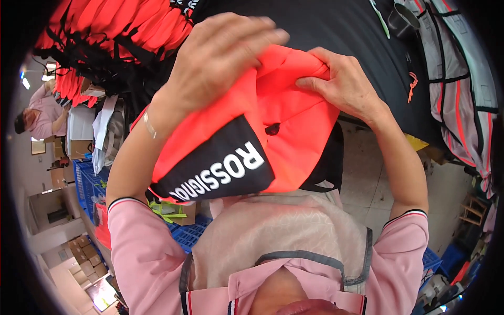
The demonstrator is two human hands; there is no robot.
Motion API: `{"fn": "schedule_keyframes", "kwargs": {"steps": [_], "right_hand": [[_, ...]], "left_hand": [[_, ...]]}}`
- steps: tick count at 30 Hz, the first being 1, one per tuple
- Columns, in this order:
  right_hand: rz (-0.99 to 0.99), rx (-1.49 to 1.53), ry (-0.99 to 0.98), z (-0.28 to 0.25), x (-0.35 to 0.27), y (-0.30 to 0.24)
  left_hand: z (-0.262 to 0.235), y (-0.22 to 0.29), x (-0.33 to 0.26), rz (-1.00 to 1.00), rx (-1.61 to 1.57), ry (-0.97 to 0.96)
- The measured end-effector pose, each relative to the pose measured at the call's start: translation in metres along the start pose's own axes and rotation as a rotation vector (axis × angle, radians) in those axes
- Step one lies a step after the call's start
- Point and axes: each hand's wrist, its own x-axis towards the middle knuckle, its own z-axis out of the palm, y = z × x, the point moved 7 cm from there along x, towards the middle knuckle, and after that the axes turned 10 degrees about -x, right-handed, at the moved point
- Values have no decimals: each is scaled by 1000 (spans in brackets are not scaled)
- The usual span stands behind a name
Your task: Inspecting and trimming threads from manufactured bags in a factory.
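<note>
A bright orange-red fabric bag (299,136) with a black panel (231,142) bearing white lettering hangs in front of my chest. My right hand (349,84) pinches its upper right edge, the thumb pressed on the cloth and the fingers behind it. Over the bag's upper left part lies my left hand (218,60), slightly blurred, its fingers stretched out to the right. Its thumb is hidden from view. A small dark piece (272,128) shows in a fold of the orange cloth. Black material (333,157) hangs at the bag's lower right.
A black-covered table (331,31) lies beyond my hands. On it are a dark cup (404,22), a slim white-green tool (380,18) and an orange cord (413,86). Grey pieces with orange strips (457,89) lie right; orange-red bags (126,31) pile up left. Another person (47,115) is far left.
</note>
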Motion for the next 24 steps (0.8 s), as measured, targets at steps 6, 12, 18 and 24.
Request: {"fn": "schedule_keyframes", "kwargs": {"steps": [6, 12, 18, 24], "right_hand": [[-14, 207, -100, 12, 1, 8], [-99, 174, -61, 21, 13, 30], [100, 76, -92, 22, 24, 25], [-134, -381, 479, -5, -7, -27]], "left_hand": [[-10, 70, -25, -22, -362, -572], [-32, 65, -59, -95, -527, -809], [-50, 33, -17, -268, -274, -237], [18, -10, -40, -680, -179, -600]]}}
